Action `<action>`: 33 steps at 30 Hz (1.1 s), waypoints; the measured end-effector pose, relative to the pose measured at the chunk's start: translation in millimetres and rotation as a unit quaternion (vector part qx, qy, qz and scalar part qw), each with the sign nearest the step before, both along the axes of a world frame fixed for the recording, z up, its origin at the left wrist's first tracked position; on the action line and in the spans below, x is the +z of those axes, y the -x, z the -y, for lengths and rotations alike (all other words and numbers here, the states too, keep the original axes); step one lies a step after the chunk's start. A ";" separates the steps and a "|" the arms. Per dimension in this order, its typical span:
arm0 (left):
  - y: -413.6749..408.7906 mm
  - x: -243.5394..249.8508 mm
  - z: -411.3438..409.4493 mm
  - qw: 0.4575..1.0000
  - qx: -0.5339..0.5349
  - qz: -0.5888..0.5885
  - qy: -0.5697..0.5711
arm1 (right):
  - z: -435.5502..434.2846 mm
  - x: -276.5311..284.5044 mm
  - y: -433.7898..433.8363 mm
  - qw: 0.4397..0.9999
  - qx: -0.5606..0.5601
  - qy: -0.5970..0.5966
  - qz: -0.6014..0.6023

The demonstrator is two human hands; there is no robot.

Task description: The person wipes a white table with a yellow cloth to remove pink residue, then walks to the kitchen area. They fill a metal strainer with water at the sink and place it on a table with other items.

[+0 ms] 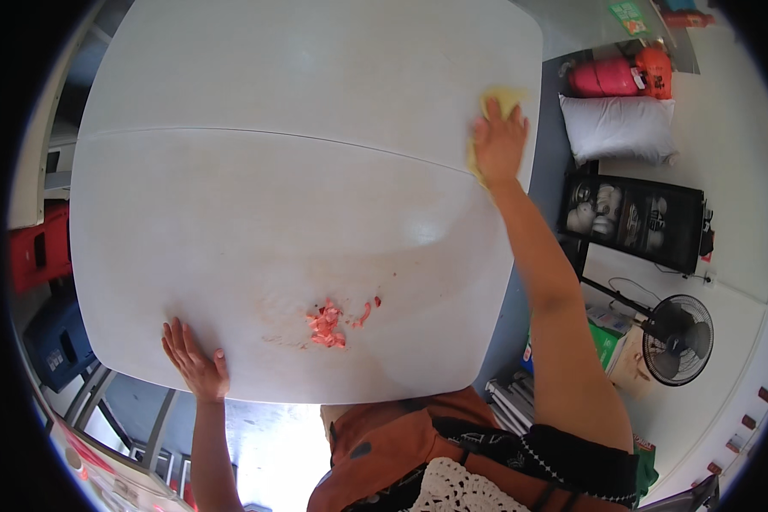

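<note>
A yellow cloth (pixel 504 96) lies beneath my right hand (pixel 502 146), which presses it to the white tabletop (pixel 281 211) close to the right edge. Both hand and cloth look slightly blurred. My left hand (pixel 196 361) rests palm down near the table's front left edge, its fingers apart and nothing in it. Between my hands, nearer the front edge, sits a small heap of pinkish-red scraps (pixel 326 325), perhaps raw meat. A curved strip (pixel 363 315) and a dark red bit (pixel 377 301) lie just right of the heap. Damp brownish smears surround the scraps.
A seam crosses the table. To the right stand a black standing fan (pixel 677 340), a dark cabinet of dishes (pixel 633 221), a white sack (pixel 617 128) and a pink gas cylinder (pixel 605 77). Red (pixel 38 248) and blue crates (pixel 59 342) are at the left.
</note>
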State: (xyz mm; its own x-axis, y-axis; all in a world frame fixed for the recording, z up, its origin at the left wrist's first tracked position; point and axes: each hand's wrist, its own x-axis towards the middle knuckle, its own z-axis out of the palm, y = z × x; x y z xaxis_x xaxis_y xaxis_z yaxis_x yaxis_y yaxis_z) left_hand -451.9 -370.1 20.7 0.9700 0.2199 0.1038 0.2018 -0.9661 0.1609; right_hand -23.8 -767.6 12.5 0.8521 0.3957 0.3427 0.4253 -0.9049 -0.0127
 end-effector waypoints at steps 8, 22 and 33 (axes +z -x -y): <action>-1.6 0.6 -1.0 1.000 -0.013 -0.007 -0.014 | -229.4 -2.5 76.0 0.937 0.311 -0.143 -0.068; 8.2 -1.1 0.4 1.000 -0.005 0.013 -0.015 | 66.6 11.6 254.6 0.983 0.055 -0.056 -0.166; 2.2 -3.8 0.8 0.998 -0.040 0.038 -0.024 | -76.8 -6.5 114.6 0.989 0.096 -0.093 -0.063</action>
State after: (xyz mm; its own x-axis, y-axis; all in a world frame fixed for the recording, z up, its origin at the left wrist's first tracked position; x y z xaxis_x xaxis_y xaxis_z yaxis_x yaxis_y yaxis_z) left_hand -454.1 -371.0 16.9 0.9730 0.1361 0.1865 0.1135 -0.9854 0.1269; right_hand -138.4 -690.8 6.0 0.8081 0.4943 0.3204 0.5734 -0.7847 -0.2354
